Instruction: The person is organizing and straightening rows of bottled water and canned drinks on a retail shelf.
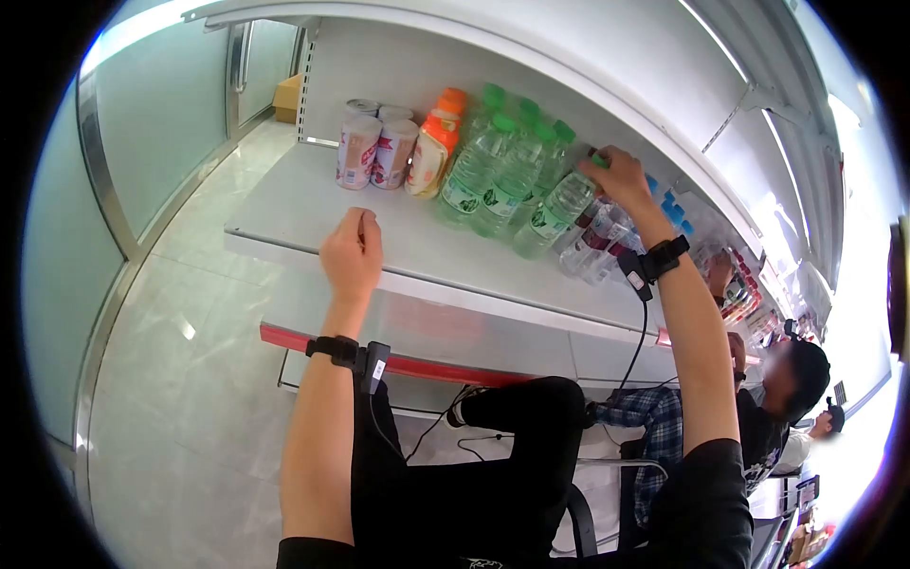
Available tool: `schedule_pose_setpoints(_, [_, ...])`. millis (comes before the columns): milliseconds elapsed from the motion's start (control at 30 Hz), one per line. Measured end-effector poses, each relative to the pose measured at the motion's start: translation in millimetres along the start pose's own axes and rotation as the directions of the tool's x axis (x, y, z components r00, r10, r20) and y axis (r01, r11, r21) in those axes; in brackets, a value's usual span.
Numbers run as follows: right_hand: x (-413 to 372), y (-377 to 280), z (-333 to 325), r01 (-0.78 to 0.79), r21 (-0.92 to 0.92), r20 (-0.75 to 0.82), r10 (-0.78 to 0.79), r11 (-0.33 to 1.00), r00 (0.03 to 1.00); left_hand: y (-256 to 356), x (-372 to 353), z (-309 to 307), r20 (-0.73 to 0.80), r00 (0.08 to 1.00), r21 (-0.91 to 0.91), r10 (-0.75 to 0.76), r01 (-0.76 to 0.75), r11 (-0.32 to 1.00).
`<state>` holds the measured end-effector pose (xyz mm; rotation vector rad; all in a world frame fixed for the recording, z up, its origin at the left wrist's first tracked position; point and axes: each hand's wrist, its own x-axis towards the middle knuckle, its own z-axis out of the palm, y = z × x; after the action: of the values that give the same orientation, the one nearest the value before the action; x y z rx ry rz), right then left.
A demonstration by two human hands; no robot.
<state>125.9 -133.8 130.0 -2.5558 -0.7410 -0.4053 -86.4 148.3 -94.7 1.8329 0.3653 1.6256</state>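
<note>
My right hand (621, 178) is closed round the green cap of a clear bottle with a green label (550, 220), which leans on the shelf. Left of it stand several more green-capped bottles (502, 185), an orange-capped bottle (432, 152) and several pink and white cans (358, 152). Clear bottles with dark labels (595, 239) are just right of the held bottle. My left hand (352, 254) hovers by the shelf's front edge below the cans, its fingers curled in; what they hold, if anything, is hidden.
The white shelf (427, 248) has a lower shelf with a red edge strip (427, 368). Above hangs an upper shelf. At the right, other people (801, 379) sit along the shelving, one with a hand (720, 275) among bottles. Cables hang from both my wrists. A cardboard box (287, 99) stands at the back left.
</note>
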Motion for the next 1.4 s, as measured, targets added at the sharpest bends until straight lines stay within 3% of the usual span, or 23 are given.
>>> schedule_pose_setpoints(133, [2, 4, 3, 0.011, -0.025, 0.033, -0.010, 1.000, 0.999, 3, 0, -3, 0.025, 0.999, 0.010, -0.024, 0.024, 1.000])
schedule_pose_setpoints(200, [10, 6, 7, 0.145, -0.197, -0.062, -0.160, 0.970, 0.985, 2, 1, -1, 0.004, 0.999, 0.003, 0.034, -0.034, 0.999])
schedule_pose_setpoints(233, [15, 7, 6, 0.140, -0.189, -0.067, -0.155, 0.972, 0.986, 1, 1, 0, 0.010, 0.999, 0.006, 0.042, -0.043, 0.999])
schedule_pose_setpoints(300, [11, -19, -4, 0.006, -0.052, -0.032, -0.007, 0.999, 0.999, 4, 0, -2, 0.023, 1.000, 0.012, 0.019, -0.019, 1.000])
schedule_pose_setpoints(333, [18, -16, -1, 0.002, -0.042, -0.031, -0.003, 0.999, 1.000, 3, -1, -4, 0.029, 0.999, 0.018, 0.024, -0.025, 1.000])
schedule_pose_setpoints(400, [43, -5, 4, 0.179, 0.154, -0.216, -0.144, 0.972, 0.966, 2, -1, -2, 0.017, 0.999, 0.044, 0.042, -0.042, 0.998])
schedule_pose_setpoints(433, [60, -1, 6, 0.049, 0.360, -0.161, 0.010, 0.932, 0.987, 4, 0, 0, 0.018, 0.999, 0.032, 0.051, -0.051, 0.998])
schedule_pose_setpoints(533, [60, 13, -7, 0.105, 0.458, -0.114, -0.058, 0.883, 0.992, 7, -3, -3, 0.095, 0.995, 0.067, -0.009, 0.002, 0.998])
schedule_pose_setpoints(567, [95, 36, -2, -0.011, 0.439, -0.010, 0.018, 0.899, 1.000, 5, -4, -2, 0.081, 0.997, 0.066, 0.022, -0.027, 0.997])
schedule_pose_setpoints(700, [113, 32, 5, -0.049, 0.396, 0.012, 0.049, 0.917, 0.999, -1, -4, -1, 0.066, 0.996, 0.086, 0.059, -0.064, 0.994])
schedule_pose_setpoints(767, [125, 23, 12, -0.132, 0.137, 0.097, 0.119, 0.982, 0.988, 0, -5, -1, 0.079, 0.996, 0.082, 0.040, -0.047, 0.996])
schedule_pose_setpoints(867, [138, 28, 24, -0.225, 0.255, 0.273, 0.153, 0.940, 0.950, 2, -6, -2, 0.086, 0.996, 0.076, 0.034, -0.041, 0.996])
schedule_pose_setpoints(933, [141, 27, 32, -0.231, 0.260, 0.248, 0.167, 0.938, 0.954, 0, -5, -1, 0.070, 0.996, 0.070, 0.056, -0.061, 0.996])
schedule_pose_setpoints(1000, [176, 44, 45, -0.285, 0.071, 0.335, 0.247, 0.956, 0.909, -2, -6, -2, 0.065, 0.992, 0.099, 0.110, -0.116, 0.988])
schedule_pose_setpoints(1100, [169, 46, 44, -0.140, 0.118, 0.212, 0.113, 0.983, 0.971, -1, -6, -1, 0.045, 0.995, 0.061, 0.084, -0.087, 0.994])
schedule_pose_setpoints(1233, [191, 79, 55, -0.094, 0.270, 0.122, 0.063, 0.958, 0.991, 0, -6, 0, 0.046, 0.997, 0.042, 0.064, -0.066, 0.997])
schedule_pose_setpoints(1300, [165, 59, 41, -0.225, 0.119, 0.086, 0.216, 0.967, 0.973, -1, -6, -1, 0.043, 0.994, 0.062, 0.096, -0.099, 0.993])
schedule_pose_setpoints(1400, [162, 73, 35, -0.188, 0.124, 0.037, 0.185, 0.974, 0.982, 0, -6, -2, 0.050, 0.994, 0.061, 0.101, -0.104, 0.993])
